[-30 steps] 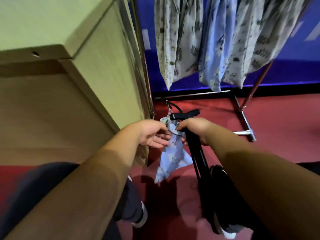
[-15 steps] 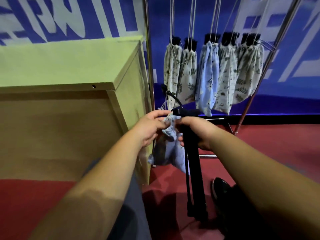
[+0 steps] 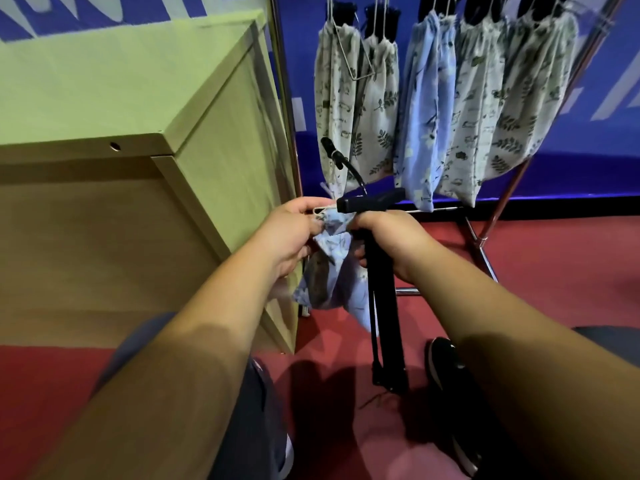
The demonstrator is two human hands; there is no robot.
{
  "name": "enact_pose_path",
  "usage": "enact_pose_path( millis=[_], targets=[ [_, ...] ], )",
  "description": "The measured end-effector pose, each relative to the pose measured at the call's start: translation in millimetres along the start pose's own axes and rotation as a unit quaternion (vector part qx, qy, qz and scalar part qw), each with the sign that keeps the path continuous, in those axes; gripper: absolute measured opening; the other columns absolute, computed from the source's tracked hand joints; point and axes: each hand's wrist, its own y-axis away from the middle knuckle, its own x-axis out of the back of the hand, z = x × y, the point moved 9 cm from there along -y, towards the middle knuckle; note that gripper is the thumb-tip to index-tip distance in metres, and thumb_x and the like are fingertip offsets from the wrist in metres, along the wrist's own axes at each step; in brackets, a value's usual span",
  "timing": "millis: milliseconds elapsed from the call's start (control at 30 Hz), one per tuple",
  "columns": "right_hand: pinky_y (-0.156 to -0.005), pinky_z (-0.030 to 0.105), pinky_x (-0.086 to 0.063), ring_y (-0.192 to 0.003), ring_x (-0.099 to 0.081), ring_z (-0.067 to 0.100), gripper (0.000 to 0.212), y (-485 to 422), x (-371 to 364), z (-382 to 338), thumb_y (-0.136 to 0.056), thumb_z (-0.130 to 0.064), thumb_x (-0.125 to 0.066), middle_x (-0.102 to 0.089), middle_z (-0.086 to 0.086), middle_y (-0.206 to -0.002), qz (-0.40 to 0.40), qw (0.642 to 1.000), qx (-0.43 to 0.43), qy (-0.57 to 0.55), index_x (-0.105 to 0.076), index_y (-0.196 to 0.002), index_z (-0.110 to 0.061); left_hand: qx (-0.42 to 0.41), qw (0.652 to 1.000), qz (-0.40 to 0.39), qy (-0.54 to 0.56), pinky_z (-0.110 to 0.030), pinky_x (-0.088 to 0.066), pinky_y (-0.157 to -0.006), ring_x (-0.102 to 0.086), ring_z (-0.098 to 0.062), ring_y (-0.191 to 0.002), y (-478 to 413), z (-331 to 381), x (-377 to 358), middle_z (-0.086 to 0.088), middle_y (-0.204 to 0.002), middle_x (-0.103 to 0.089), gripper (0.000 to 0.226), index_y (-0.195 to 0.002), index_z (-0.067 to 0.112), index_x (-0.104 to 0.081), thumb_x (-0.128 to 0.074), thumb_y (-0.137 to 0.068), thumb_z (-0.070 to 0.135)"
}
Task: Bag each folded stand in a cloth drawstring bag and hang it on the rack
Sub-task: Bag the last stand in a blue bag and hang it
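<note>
1. A box-shaped cabinet (image 3: pixel 121 220) fills the left side. Its top is flat matte yellow-green and its side panels are pale wood grain with square edges.
2. The floor (image 3: pixel 554 271) is smooth and red. A blue wall with white lettering stands behind it.
3. The rack (image 3: pixel 285 109) is built from thin polished metal tubes. One upright stands just beside the cabinet, and a slanted tube is at the right.
4. Five hung bags (image 3: pixel 427 109) dangle from the rack by cords. Four are cream cloth with a leaf print and one is pale blue. Each mouth is gathered, with a black part showing above it.
5. The folded stand (image 3: pixel 379 299) is black, slim and straight, with a short crossbar on top. It is held nearly upright in front of the rack, outside any bag.
6. The cloth bag (image 3: pixel 334 275) is pale blue, printed, limp and creased. It hangs just left of the stand's shaft and touches it.
7. The right hand (image 3: pixel 389 239) has its grip wrapped round the shaft below the crossbar.
8. The left hand (image 3: pixel 289 237) has its grip pinched on the bag's gathered mouth and cord.
9. A black shoe (image 3: pixel 441 365) rests on the floor near the stand's lower end.
</note>
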Motion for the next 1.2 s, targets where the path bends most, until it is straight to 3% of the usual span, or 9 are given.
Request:
enact_pose_path(
  millis=[167, 267, 367, 433, 533, 733, 900, 1033, 1200],
  targets=[
    [-0.054, 0.031, -0.046, -0.051, -0.050, 0.023, 0.004, -9, 10, 1, -0.083, -0.009, -0.062, -0.056, 0.012, -0.069, 0.029, 0.998, -0.022, -0.047, -0.063, -0.086, -0.013, 0.042, 0.998, 0.050, 0.006, -0.032, -0.057, -0.068, -0.068, -0.029, -0.081, -8, -7, 5, -0.015, -0.091, -0.075, 0.046, -0.098, 0.003, -0.077, -0.039, -0.077, -0.014],
    [-0.056, 0.034, -0.051, -0.050, -0.054, 0.024, 0.004, -11, 21, 4, -0.087, -0.008, -0.063, -0.060, 0.010, -0.067, 0.055, 0.997, -0.028, -0.051, -0.065, -0.090, -0.010, 0.043, 0.995, 0.085, 0.015, -0.027, -0.050, -0.053, -0.058, -0.030, -0.081, -10, -7, 13, -0.017, -0.093, -0.062, 0.044, -0.101, 0.000, -0.067, -0.049, -0.060, 0.001],
    [-0.059, 0.038, -0.054, -0.054, -0.057, 0.024, 0.015, -12, 33, 11, -0.090, -0.014, -0.070, -0.068, 0.013, -0.080, 0.068, 0.997, -0.036, -0.027, -0.073, -0.100, -0.005, 0.018, 0.995, 0.100, 0.008, -0.025, -0.040, -0.049, -0.053, -0.025, -0.068, -14, 0, 13, -0.016, -0.085, -0.053, 0.017, -0.086, 0.007, -0.061, -0.054, -0.077, -0.006],
    [-0.063, 0.042, -0.057, -0.057, -0.059, 0.025, 0.022, -12, 40, 14, -0.090, -0.022, -0.075, -0.072, 0.012, -0.086, 0.079, 0.996, -0.031, 0.008, -0.076, -0.105, -0.006, -0.011, 0.993, 0.114, -0.013, -0.025, -0.041, -0.048, -0.057, -0.024, -0.066, -20, 2, 15, -0.016, -0.081, -0.060, 0.019, -0.085, 0.011, -0.064, -0.058, -0.086, -0.007],
    [-0.063, 0.042, -0.057, -0.056, -0.061, 0.025, 0.019, -10, 54, 4, -0.087, -0.026, -0.077, -0.070, 0.009, -0.081, 0.109, 0.993, 0.020, 0.049, -0.076, -0.099, -0.011, -0.063, 0.982, 0.152, -0.095, -0.026, -0.046, -0.058, -0.060, -0.019, -0.069, -23, 10, 21, -0.001, -0.078, -0.069, 0.022, -0.085, 0.023, -0.071, -0.066, -0.090, 0.002],
    [-0.065, 0.041, -0.058, -0.056, -0.062, 0.024, 0.012, 2, 61, -21, -0.086, -0.014, -0.074, -0.070, 0.004, -0.069, 0.078, 0.989, 0.084, 0.091, -0.076, -0.097, -0.010, -0.140, 0.948, 0.182, -0.220, -0.024, -0.041, -0.056, -0.058, -0.013, -0.069, -15, 23, 17, 0.007, -0.078, -0.067, 0.013, -0.087, 0.025, -0.066, -0.069, -0.096, 0.016],
    [-0.066, 0.042, -0.059, -0.062, -0.064, 0.029, 0.006, 11, 57, -24, -0.091, -0.010, -0.078, -0.069, 0.009, -0.076, 0.040, 0.993, 0.081, 0.081, -0.075, -0.096, -0.007, -0.150, 0.916, 0.198, -0.314, -0.028, -0.034, -0.054, -0.057, -0.013, -0.068, -5, 29, 24, 0.005, -0.078, -0.064, 0.015, -0.092, 0.023, -0.061, -0.065, -0.102, 0.034],
    [-0.074, 0.048, -0.061, -0.064, -0.064, 0.030, 0.003, 16, 50, -19, -0.091, -0.001, -0.071, -0.069, 0.008, -0.071, 0.008, 0.991, 0.074, 0.109, -0.072, -0.090, -0.004, -0.177, 0.891, 0.189, -0.373, -0.029, -0.033, -0.052, -0.056, -0.013, -0.067, 2, 37, 24, 0.004, -0.077, -0.064, 0.015, -0.092, 0.026, -0.060, -0.065, -0.103, 0.036],
    [-0.069, 0.039, -0.055, -0.061, -0.062, 0.028, 0.004, 17, 44, -11, -0.091, 0.003, -0.071, -0.066, 0.009, -0.065, -0.021, 0.986, 0.056, 0.156, -0.073, -0.093, 0.001, -0.171, 0.919, 0.172, -0.310, -0.029, -0.040, -0.056, -0.056, -0.015, -0.067, -1, 36, 28, 0.004, -0.078, -0.064, 0.014, -0.093, 0.025, -0.061, -0.062, -0.104, 0.033]
  ],
)
